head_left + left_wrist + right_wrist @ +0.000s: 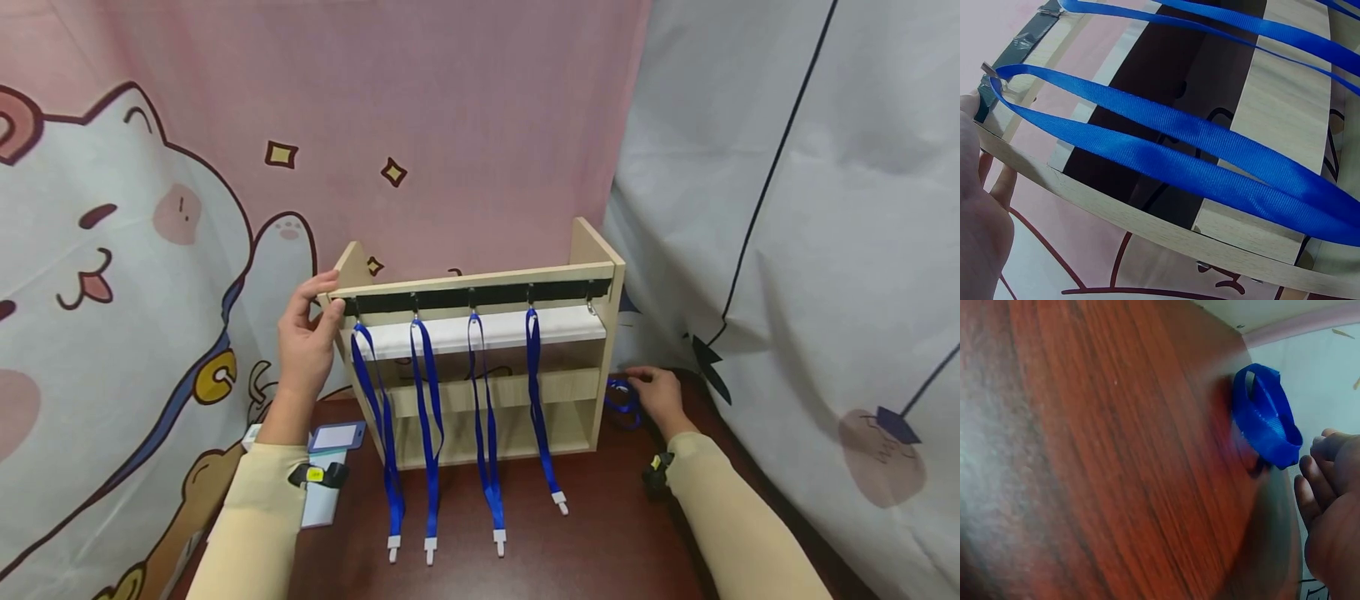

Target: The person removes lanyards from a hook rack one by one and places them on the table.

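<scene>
Left hand (306,337) is up on the left end of the pale wooden rack (600,250), thumb in front and fingers curled round its upper corner, gripping it right beside the black hook strip (480,296). Right hand (658,393) lies low on the dark red-brown wooden table (615,533), just right of the rack, fingers loosely bent and touching a bunched blue lanyard (1267,415); whether they actually pinch it, I cannot tell. Four long blue lanyards (429,417) hang off the strip, each ending in a white clip (430,551) down on the table. A fifth hook (590,305) at the right end hangs bare. By the left forearm lie a blue-framed card holder (337,437) and a second pale one (321,500). Behind, a pink cartoon-cat curtain (150,250) and a grey cloth (825,208).
</scene>
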The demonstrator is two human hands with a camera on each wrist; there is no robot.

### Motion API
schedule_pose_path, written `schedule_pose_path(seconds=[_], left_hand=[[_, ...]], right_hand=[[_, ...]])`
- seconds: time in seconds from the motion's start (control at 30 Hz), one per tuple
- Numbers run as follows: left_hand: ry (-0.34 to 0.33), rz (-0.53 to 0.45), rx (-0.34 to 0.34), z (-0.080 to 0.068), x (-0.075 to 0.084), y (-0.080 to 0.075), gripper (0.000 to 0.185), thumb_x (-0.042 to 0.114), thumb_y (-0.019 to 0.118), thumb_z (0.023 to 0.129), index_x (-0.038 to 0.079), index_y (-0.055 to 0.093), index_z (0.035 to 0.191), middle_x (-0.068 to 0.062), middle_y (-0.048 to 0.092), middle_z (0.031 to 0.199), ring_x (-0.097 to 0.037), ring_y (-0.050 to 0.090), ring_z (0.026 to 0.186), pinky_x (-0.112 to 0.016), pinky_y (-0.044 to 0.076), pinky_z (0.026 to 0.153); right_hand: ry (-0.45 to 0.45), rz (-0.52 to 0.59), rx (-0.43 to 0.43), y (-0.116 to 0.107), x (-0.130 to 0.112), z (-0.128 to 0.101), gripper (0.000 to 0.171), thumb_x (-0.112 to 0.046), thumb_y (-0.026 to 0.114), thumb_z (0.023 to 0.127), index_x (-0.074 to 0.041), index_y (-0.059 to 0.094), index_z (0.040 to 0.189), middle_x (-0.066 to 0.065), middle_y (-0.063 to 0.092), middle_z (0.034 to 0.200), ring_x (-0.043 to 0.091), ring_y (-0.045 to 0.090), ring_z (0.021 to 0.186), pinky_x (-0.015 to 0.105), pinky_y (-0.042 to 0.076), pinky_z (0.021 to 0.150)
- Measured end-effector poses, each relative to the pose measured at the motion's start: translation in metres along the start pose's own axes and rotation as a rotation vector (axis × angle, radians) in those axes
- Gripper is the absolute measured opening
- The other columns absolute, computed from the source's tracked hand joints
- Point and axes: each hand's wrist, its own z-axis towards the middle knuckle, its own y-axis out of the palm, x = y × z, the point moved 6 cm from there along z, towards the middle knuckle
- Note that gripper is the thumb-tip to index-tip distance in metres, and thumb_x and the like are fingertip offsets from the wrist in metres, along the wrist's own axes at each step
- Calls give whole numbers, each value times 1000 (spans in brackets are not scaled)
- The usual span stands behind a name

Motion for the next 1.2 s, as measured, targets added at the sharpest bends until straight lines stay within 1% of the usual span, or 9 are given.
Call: schedule_pose_path(seconds=[0.1, 0.17, 0.3, 0.37, 0.47, 0.6, 0.8, 1.0, 1.2], left_hand=[[0, -1, 0, 0, 0, -1, 29, 1, 65, 110, -6, 64, 138, -10, 61, 157, -25, 53, 145, -32, 53, 111], [4, -1, -1, -1, -1, -1, 29, 2, 66, 110, -5, 65, 138, -9, 62, 156, -25, 53, 145, -33, 53, 111], [19, -5, -1, -1, 0, -2, 28, 4, 67, 110, -3, 66, 137, -8, 63, 156, -26, 53, 145, -32, 54, 110], [24, -10, -1, -2, 0, -2, 28, 4, 68, 110, -4, 66, 136, -8, 63, 155, -26, 54, 145, -31, 53, 109], [30, -23, 3, -2, 0, -3, 28, 2, 67, 109, -6, 65, 136, -9, 63, 155, -26, 54, 144, -30, 53, 108], [32, -28, 6, -2, 2, -3, 27, 1, 67, 109, -6, 66, 135, -10, 63, 155, -25, 54, 143, -28, 54, 106], [33, -24, 7, -2, 1, -4, 28, 3, 68, 109, -5, 66, 136, -9, 63, 155, -25, 54, 144, -29, 54, 106], [32, 7, 2, 0, -1, -2, 29, 8, 69, 110, -1, 67, 137, -4, 64, 155, -24, 54, 145, -31, 54, 108], [23, 0, 6, 1, 0, 0, 28, 6, 68, 110, 0, 67, 137, -3, 63, 155, -23, 54, 145, -33, 54, 108]], right_hand=[[-28, 42, 44, -4, -8, -7, 23, -7, 69, 109, 6, 78, 126, 28, 75, 129, 47, 68, 124, 59, 53, 104], [-27, 82, 88, -8, -15, -14, 24, -8, 69, 109, 6, 78, 127, 26, 76, 128, 43, 70, 120, 51, 55, 100], [0, 185, 203, -17, -35, -34, 26, -13, 71, 109, 2, 79, 128, 23, 78, 122, 23, 71, 102, 25, 52, 83], [0, 243, 255, -22, -49, -46, 24, -14, 72, 108, 1, 79, 126, 21, 78, 118, 12, 66, 94, 18, 47, 77], [-42, 338, 320, -30, -76, -66, 21, -12, 73, 107, 3, 79, 120, 20, 77, 108, 3, 60, 85, 14, 45, 73], [-124, 429, 374, -37, -115, -93, 16, -6, 74, 105, 5, 77, 116, 17, 74, 100, 3, 59, 81, 14, 46, 72], [-262, 459, 341, -42, -177, -137, 18, 5, 76, 101, 11, 73, 117, 25, 72, 105, 4, 64, 84, 13, 49, 72], [-382, 422, 433, -59, -220, -172, 20, 11, 78, 96, 11, 72, 115, 29, 66, 108, 5, 64, 90, 12, 48, 79], [-399, 463, 281, -38, -235, -176, 27, 11, 81, 94, 13, 72, 119, 30, 68, 110, 19, 67, 87, 15, 50, 74]])
